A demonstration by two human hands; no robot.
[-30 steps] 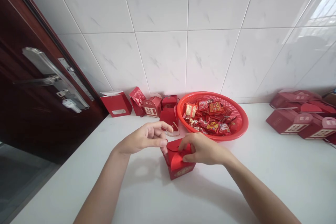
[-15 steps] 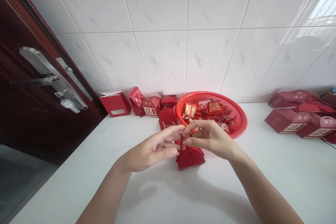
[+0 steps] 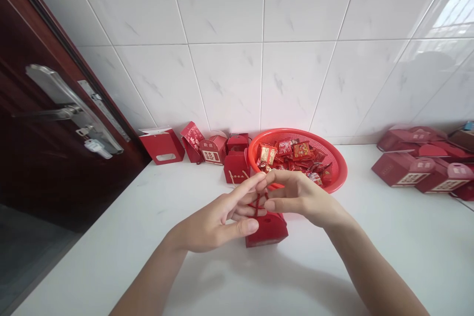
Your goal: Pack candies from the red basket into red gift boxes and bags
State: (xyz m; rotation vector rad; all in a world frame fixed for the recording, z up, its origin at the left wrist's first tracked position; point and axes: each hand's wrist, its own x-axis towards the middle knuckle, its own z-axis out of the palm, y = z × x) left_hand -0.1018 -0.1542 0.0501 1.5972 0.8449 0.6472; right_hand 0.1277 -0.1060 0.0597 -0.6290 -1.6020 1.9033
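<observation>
A small red gift box (image 3: 266, 231) stands on the white table in front of me, its upper part partly hidden by my hands. Above it, a thin red cord (image 3: 257, 204) runs between my fingers. My left hand (image 3: 225, 222) is open at the box's left, fingers stretched out behind the cord and thumb apart. From the right, my right hand (image 3: 296, 197) curls in over the box, its thumb and fingers bent around the cord. The two index fingertips meet or nearly meet above it.
Behind my hands, a red plastic basket (image 3: 336, 168) holds many wrapped sweets (image 3: 301, 150). Several red gift boxes (image 3: 213, 150) line the tiled wall to the left. More red boxes (image 3: 403, 170) lie at the right. A dark door (image 3: 44, 158) borders the table's left edge.
Both hands have shifted slightly, with the left thumb lower and the left fingers reaching further behind the cord. The box has moved a little toward me and its cord is more spread.
</observation>
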